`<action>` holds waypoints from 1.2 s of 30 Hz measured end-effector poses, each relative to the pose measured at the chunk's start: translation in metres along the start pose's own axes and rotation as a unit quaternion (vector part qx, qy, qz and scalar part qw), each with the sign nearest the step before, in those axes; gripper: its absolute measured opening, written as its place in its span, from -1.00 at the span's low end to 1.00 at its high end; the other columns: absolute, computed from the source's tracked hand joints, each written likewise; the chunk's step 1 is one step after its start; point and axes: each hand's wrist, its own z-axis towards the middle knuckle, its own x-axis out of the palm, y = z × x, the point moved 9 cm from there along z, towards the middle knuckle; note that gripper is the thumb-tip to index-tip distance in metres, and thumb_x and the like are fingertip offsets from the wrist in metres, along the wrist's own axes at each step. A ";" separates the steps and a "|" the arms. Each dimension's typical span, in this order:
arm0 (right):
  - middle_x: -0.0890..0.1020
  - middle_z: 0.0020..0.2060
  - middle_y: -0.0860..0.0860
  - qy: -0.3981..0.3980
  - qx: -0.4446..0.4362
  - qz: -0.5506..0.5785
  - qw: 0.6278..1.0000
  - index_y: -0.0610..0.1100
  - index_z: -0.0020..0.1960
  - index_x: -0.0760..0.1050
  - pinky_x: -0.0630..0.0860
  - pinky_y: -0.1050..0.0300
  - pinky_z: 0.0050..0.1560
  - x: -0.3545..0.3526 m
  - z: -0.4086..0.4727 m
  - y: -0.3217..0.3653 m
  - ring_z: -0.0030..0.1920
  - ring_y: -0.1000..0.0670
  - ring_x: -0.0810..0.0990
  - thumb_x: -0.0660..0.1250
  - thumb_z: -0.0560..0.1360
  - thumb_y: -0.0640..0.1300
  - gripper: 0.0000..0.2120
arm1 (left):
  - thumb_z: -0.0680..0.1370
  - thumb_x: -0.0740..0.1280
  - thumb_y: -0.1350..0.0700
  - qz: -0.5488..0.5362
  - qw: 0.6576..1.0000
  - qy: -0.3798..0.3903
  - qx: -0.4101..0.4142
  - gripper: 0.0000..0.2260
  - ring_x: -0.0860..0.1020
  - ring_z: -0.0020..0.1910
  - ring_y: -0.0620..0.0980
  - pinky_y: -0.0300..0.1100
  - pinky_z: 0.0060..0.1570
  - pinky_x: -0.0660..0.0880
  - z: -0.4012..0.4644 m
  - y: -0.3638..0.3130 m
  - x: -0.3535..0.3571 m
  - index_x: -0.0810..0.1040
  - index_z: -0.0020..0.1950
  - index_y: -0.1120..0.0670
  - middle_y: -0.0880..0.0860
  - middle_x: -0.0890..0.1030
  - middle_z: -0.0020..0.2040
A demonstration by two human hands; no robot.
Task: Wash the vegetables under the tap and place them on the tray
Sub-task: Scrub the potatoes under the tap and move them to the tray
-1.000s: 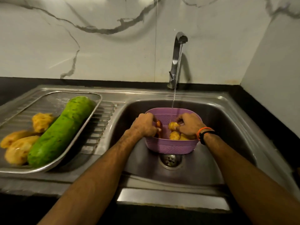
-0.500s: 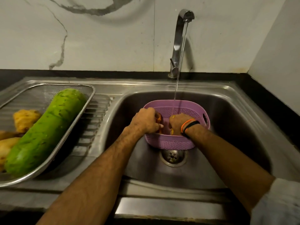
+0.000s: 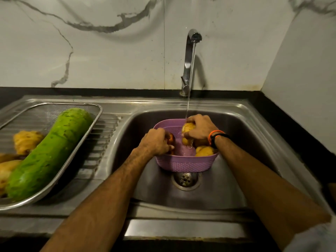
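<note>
Right, I'm holding a yellow potato [image 3: 188, 128] in my right hand [image 3: 201, 129], fingers curled round it, just under the stream from the tap [image 3: 190, 57], above the purple basket [image 3: 183, 164] standing in the sink [image 3: 254, 142]. My left hand [image 3: 154, 141] is gripping a reddish vegetable [image 3: 171, 140] at the basket's left wall. To do this well, I'm thinking I should be turning the potato so the water is reaching every side, and keeping it over the basket in case it slips. It's looking lumpy, pale yellow and wet, likely slick. More yellow pieces [image 3: 204, 151] are sitting in the basket. On the tray [image 3: 87, 142] at left, a long green gourd [image 3: 49, 153] is lying beside yellow pieces.
</note>
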 end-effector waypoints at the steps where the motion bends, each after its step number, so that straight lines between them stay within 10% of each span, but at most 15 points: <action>1: 0.51 0.31 -0.12 -0.010 0.000 0.025 1.000 -0.06 0.37 0.48 0.44 0.03 0.28 -0.006 -0.002 0.002 0.29 -0.14 0.48 0.56 0.35 -0.02 -0.38 | 0.46 0.50 -0.02 -0.001 1.000 0.000 -0.001 -0.65 0.62 0.04 0.04 0.00 0.15 0.58 -0.001 0.000 0.000 0.60 0.20 0.04 0.06 0.64 0.09; 11: 0.58 0.25 -0.01 -0.088 0.036 0.306 0.947 0.03 0.32 0.52 0.43 0.09 0.31 -0.012 -0.021 0.000 0.26 -0.02 0.51 0.54 0.35 -0.16 -0.44 | 0.59 0.34 0.08 -0.220 0.974 -0.055 -0.021 -0.75 0.63 0.12 0.11 0.00 0.19 0.56 0.009 -0.025 -0.019 0.61 0.23 0.11 0.13 0.66 0.11; 15: 0.58 0.25 -0.04 -0.079 0.013 0.396 0.915 -0.04 0.36 0.48 0.53 -0.04 0.25 -0.010 -0.018 0.007 0.23 -0.04 0.55 0.47 0.40 -0.28 -0.44 | 0.64 0.18 0.24 -0.510 0.859 -0.012 -0.050 -0.75 0.61 0.07 0.12 0.08 0.06 0.61 0.011 -0.053 -0.005 0.55 0.27 0.21 0.22 0.62 0.12; 19: 0.46 0.30 -0.06 -0.043 0.007 0.414 0.909 -0.09 0.51 0.28 0.60 0.24 -0.31 -0.007 -0.018 0.008 -0.09 -0.02 0.65 0.27 0.53 -0.39 -0.40 | 0.69 0.07 0.24 -0.674 0.736 0.018 -0.066 -0.69 0.57 0.03 0.12 -0.13 -0.36 0.60 0.013 -0.063 0.014 0.46 0.37 0.23 0.28 0.55 0.20; 21: 0.43 0.36 -0.06 -0.012 0.009 0.362 0.932 -0.04 0.57 0.16 0.62 0.17 -0.11 0.001 -0.017 0.007 -0.07 0.01 0.66 0.25 0.51 -0.37 -0.32 | 0.68 0.08 0.27 -0.695 0.716 0.017 -0.064 -0.72 0.57 -0.10 0.06 -0.23 -0.46 0.53 0.018 -0.061 0.018 0.50 0.31 0.19 0.24 0.57 0.11; 25: 0.15 0.57 -0.04 -0.011 -0.035 0.227 0.973 -0.01 0.61 0.01 0.23 -0.06 0.50 0.000 -0.016 0.016 0.52 -0.08 0.20 0.29 0.49 -0.32 -0.20 | 0.62 0.22 0.31 -0.702 0.712 0.015 -0.032 -0.77 0.63 0.08 0.11 -0.10 -0.06 0.62 0.031 -0.059 0.017 0.59 0.19 0.13 0.22 0.63 0.12; 36: 0.42 0.44 -0.10 -0.177 -0.094 0.152 0.968 -0.09 0.53 0.25 0.24 0.19 0.41 -0.021 -0.026 0.022 0.44 -0.10 0.37 0.33 0.52 -0.24 -0.39 | 0.56 0.33 0.33 -0.732 0.679 -0.037 -0.029 -0.63 0.61 0.15 0.12 -0.07 0.01 0.62 0.035 -0.056 0.009 0.50 0.36 0.11 0.20 0.62 0.20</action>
